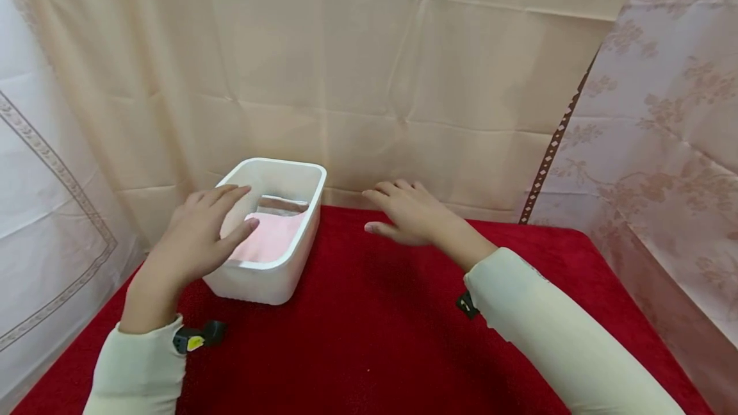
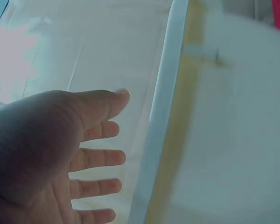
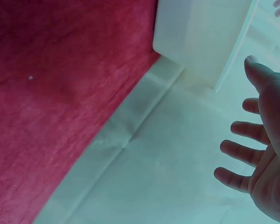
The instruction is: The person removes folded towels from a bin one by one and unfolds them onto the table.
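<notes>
A white rectangular bin [image 1: 254, 284] stands at the back left of the red-covered table. Inside it lies a flat pink item [image 1: 268, 235], with a clear and brown packet [image 1: 282, 205] behind; their kinds cannot be made out. My left hand [image 1: 198, 232] hovers over the bin's left side, fingers spread and holding nothing. In the left wrist view the bin's rim [image 2: 161, 107] runs just beyond the fingertips. To the right of the bin, my right hand [image 1: 409, 213] is held above the table's far part, its fingers apart and nothing in them.
The red cloth [image 1: 346, 338] covers the table. A beige curtain [image 1: 369, 69] hangs behind its far edge. White patterned curtains [image 1: 680, 120] close off the right side, and a white cloth [image 1: 52, 210] hangs at the left.
</notes>
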A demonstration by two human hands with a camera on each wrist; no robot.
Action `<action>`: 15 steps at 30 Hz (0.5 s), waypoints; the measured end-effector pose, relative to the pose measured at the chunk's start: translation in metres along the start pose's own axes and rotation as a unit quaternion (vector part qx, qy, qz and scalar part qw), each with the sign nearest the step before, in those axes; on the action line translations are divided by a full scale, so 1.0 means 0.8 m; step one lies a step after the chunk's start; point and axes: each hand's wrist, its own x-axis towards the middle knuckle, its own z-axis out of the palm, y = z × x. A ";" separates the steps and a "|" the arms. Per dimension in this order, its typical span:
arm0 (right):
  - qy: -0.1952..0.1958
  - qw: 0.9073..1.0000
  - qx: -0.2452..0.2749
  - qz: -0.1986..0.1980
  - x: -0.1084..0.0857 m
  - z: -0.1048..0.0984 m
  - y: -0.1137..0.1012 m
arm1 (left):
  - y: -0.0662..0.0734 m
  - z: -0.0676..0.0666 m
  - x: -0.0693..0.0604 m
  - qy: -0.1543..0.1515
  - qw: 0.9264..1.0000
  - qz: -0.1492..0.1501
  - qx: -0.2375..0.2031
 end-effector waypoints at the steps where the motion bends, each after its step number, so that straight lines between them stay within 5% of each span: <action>1: 0.002 1.000 -0.002 -0.002 0.004 -0.002 -0.001 | -0.007 -0.002 -0.002 0.002 1.000 -0.006 -0.003; 9: 0.010 1.000 -0.001 -0.027 0.031 -0.016 -0.021 | -0.063 -0.009 -0.019 0.042 0.998 -0.017 -0.036; 15: 0.009 0.999 -0.001 -0.039 0.049 -0.025 -0.039 | -0.087 -0.013 -0.035 0.004 0.992 -0.087 -0.096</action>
